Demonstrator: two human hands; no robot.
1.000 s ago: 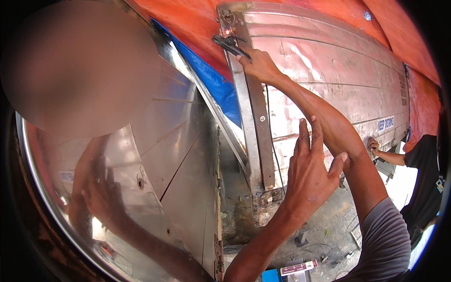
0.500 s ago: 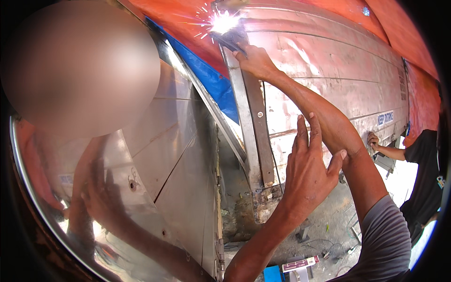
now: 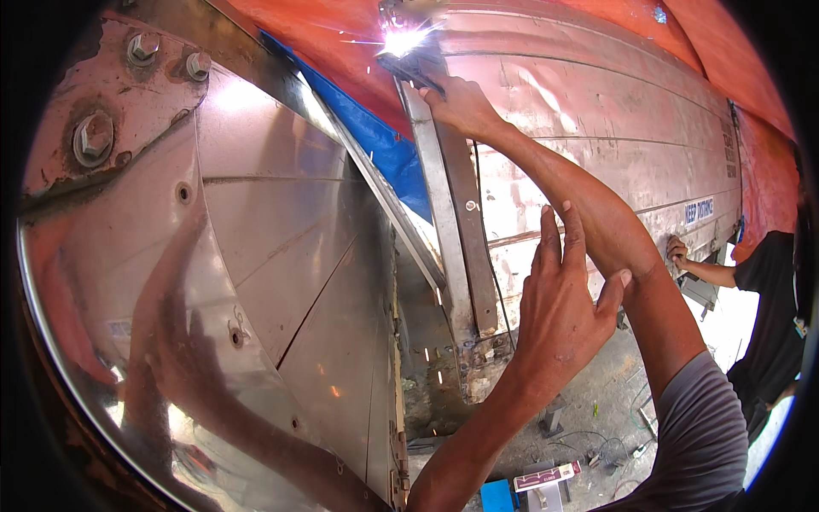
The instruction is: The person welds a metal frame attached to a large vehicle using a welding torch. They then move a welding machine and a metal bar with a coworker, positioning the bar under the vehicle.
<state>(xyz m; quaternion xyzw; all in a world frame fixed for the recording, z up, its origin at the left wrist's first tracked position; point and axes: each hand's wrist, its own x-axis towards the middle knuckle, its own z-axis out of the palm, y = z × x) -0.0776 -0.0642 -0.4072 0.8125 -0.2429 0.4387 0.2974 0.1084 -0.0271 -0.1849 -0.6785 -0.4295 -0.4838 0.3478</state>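
My right hand (image 3: 463, 107) grips a black welding holder (image 3: 418, 75) at the top of an upright metal post (image 3: 448, 222), where a bright arc (image 3: 401, 36) throws sparks. My left hand (image 3: 563, 299) has its fingers apart, holding nothing, against or just beside my right forearm (image 3: 597, 196). The post stands at the end of a dented silver panel (image 3: 589, 94) with horizontal ribs. A thin dark cable (image 3: 485, 247) hangs down along it.
A polished metal body (image 3: 256, 247) with a bolted bracket (image 3: 119, 94) fills the left. Orange (image 3: 742, 60) and blue tarps (image 3: 358, 111) hang behind. At right a person in black (image 3: 763, 316) touches the panel. On the floor (image 3: 597, 410) lie cables, a box (image 3: 546, 478) and scraps.
A small glow at the post's top has become a bright, sparking arc, with sparks now falling lower. My hands have risen very slightly in view, otherwise keeping their pose.
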